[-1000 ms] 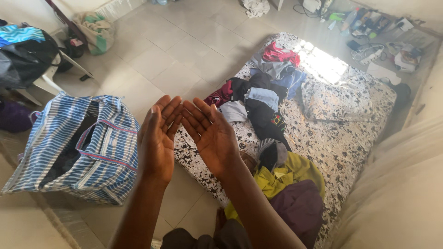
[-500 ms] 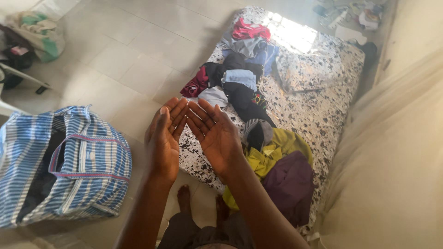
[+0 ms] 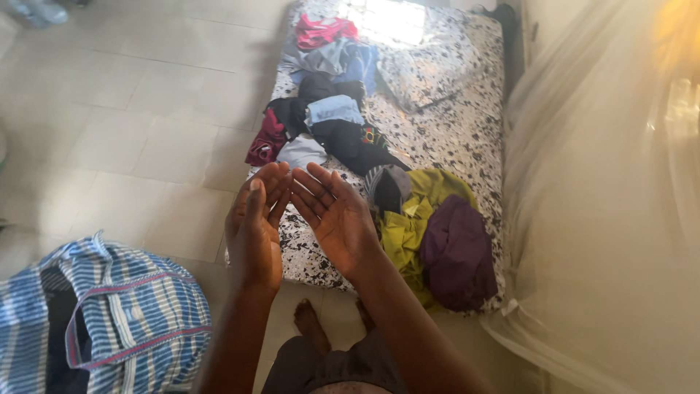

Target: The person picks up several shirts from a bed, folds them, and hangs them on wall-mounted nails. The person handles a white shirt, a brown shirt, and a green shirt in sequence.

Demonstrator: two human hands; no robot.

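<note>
Both hands raised in front of the body, palms up, fingers spread, nothing in either. Left hand [image 3: 255, 222] and right hand [image 3: 337, 215] sit side by side; fingertips look like they meet near the top, but can't tell if they actually touch. Wrists apart.

Below and beyond the hands: a mattress [image 3: 467, 131] on the tiled floor [image 3: 131, 124], black-and-white speckled cover. Hands hang over its near-left corner in the frame, not in contact with it.

Clothes on the mattress:
- Nearest the right hand: a grey-and-black garment [image 3: 388, 188], just beside the fingers in the view.
- Yellow-green garment [image 3: 412, 226] bunched next to it, partly under a dark purple garment [image 3: 458, 252] near the mattress foot.
- Black garment [image 3: 350, 142] with a small coloured patch, running diagonally mid-mattress.
- Light blue folded piece [image 3: 332, 111] on top of it, white piece [image 3: 301, 152] and maroon piece [image 3: 266, 138] at the left edge.
- Further up: grey and blue pieces, then a red garment [image 3: 321, 31] at the head end, next to a sunlit patch.

Left foreground: blue-and-white striped zip bag [image 3: 131, 321] on the floor, top open, red trim on the zip edge. Well apart from the mattress, just beside the left forearm in the frame.

Right side: sheer pale netting [image 3: 605, 190] hanging alongside the mattress.

Bare feet [image 3: 310, 321] visible on the floor at the mattress foot, between the forearms.
</note>
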